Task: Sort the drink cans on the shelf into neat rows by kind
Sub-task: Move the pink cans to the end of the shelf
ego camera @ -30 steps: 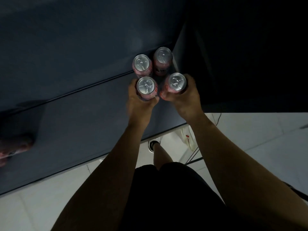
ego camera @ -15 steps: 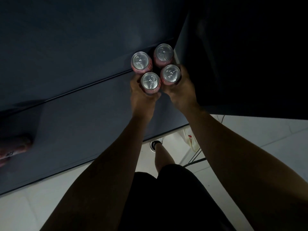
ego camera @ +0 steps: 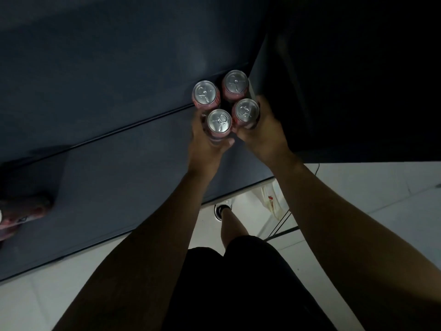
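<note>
Several red drink cans with silver tops stand in a tight square on the dark shelf (ego camera: 119,151), against its right wall. My left hand (ego camera: 205,144) wraps the near left can (ego camera: 219,121). My right hand (ego camera: 262,132) wraps the near right can (ego camera: 246,111). Behind them stand the far left can (ego camera: 205,92) and the far right can (ego camera: 235,81), untouched by my fingers. The near cans sit close against the far ones. The lower parts of the near cans are hidden by my hands.
A pink patterned object (ego camera: 21,211) lies at the shelf's left edge. The dark side panel (ego camera: 274,68) closes the shelf on the right. Below the shelf front is a white tiled floor (ego camera: 358,187) with a cable and a pale bag (ego camera: 272,201).
Both hands have pushed the two near cans back towards the far pair, so the gap seen a second ago has closed. Since half a second ago little has moved.
</note>
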